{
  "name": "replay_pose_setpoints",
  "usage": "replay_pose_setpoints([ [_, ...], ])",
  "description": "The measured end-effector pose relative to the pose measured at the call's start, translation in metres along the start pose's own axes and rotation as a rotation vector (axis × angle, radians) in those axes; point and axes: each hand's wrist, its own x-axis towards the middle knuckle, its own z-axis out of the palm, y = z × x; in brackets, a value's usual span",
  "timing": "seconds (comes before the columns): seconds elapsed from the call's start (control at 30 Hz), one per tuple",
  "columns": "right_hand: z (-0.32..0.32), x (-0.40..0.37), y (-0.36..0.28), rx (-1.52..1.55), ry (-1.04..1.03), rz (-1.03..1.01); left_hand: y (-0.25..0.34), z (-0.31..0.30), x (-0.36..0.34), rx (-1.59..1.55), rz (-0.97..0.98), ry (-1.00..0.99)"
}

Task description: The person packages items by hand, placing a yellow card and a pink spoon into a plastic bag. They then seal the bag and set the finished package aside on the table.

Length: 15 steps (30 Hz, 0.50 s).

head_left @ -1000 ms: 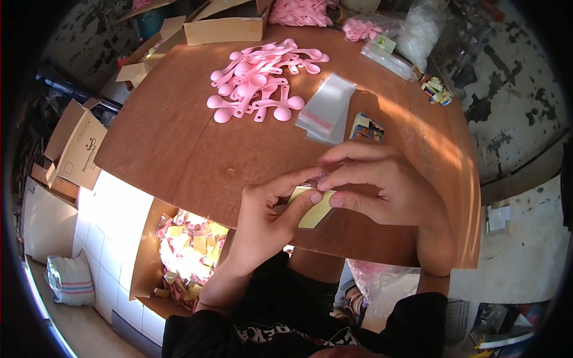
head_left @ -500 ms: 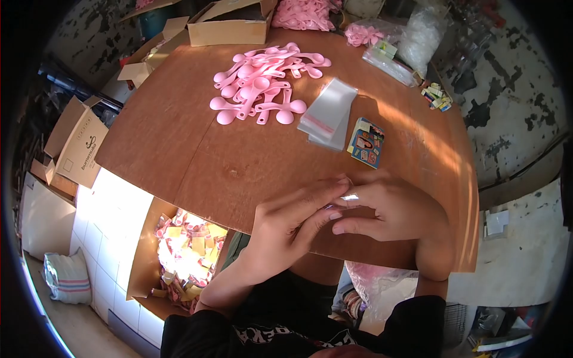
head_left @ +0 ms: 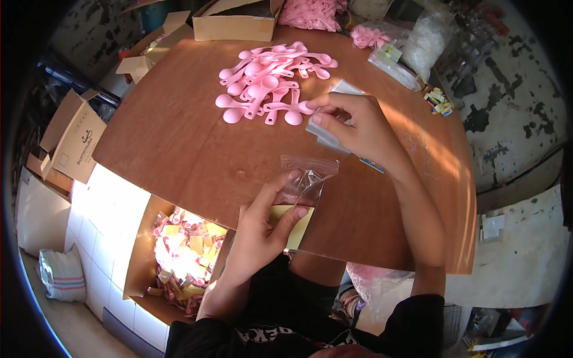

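Note:
My left hand [head_left: 262, 221] pinches a clear zip bag [head_left: 307, 179] near the table's front edge, its zip strip pointing away from me. A pale yellow card [head_left: 298, 230] shows in the lower part of the bag. My right hand [head_left: 349, 122] reaches over the table with bent fingers. Its thumb and index fingertip are at the bowl of a pink spoon [head_left: 305, 108] on the right edge of a loose heap of pink spoons [head_left: 262, 86]. Beneath that hand lies a stack of clear plastic bags [head_left: 347, 88], partly hidden.
A blue printed booklet or card stack [head_left: 372, 164] peeks out under my right forearm. An open box [head_left: 138, 262] of packed pink pieces and yellow cards stands at lower left. Cardboard boxes [head_left: 233, 27], a bag of pink spoons [head_left: 310, 15] and plastic rolls [head_left: 427, 42] line the back.
My hands were together over the near table; now they are apart. The right hand has moved forward to the spoon heap. The left hand stays near me, the bag now plainly visible.

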Motion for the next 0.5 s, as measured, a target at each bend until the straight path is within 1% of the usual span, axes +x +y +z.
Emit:
replay_pose_setpoints([
  [0.03,0.006,0.012,0.013,-0.127,-0.02,-0.01,0.0,-0.003,0.0,0.016,-0.01,-0.006],
  [0.07,0.015,0.024,0.026,-0.128,-0.019,-0.014,0.001,-0.005,0.0,0.018,-0.006,-0.005],
  [0.13,0.034,0.044,0.048,-0.315,-0.063,-0.183,0.003,-0.008,-0.002,-0.024,-0.094,-0.034],
  [0.17,0.041,0.051,0.055,-0.315,-0.063,-0.187,0.003,-0.01,-0.003,-0.023,-0.092,-0.031],
  [0.23,0.055,0.061,0.059,-0.553,-0.143,-0.118,0.002,-0.013,-0.004,-0.042,-0.117,-0.017],
  [0.27,0.061,0.061,0.061,-0.615,-0.119,-0.127,0.001,-0.015,-0.004,-0.04,-0.116,-0.011],
  [0.3,0.066,0.064,0.061,-0.612,-0.121,-0.132,-0.001,-0.017,-0.005,-0.05,-0.098,0.012],
  [0.37,0.072,0.068,0.064,-0.766,-0.211,-0.069,-0.004,-0.022,-0.006,-0.059,-0.082,0.037],
  [0.4,0.073,0.067,0.064,-0.766,-0.213,-0.069,-0.005,-0.023,-0.006,-0.059,-0.09,0.038],
  [0.47,0.071,0.062,0.065,-0.778,-0.061,-0.239,-0.006,-0.025,-0.005,-0.062,-0.097,0.039],
  [0.5,0.067,0.059,0.061,-0.78,-0.063,-0.238,-0.007,-0.026,-0.005,-0.073,-0.077,0.046],
])
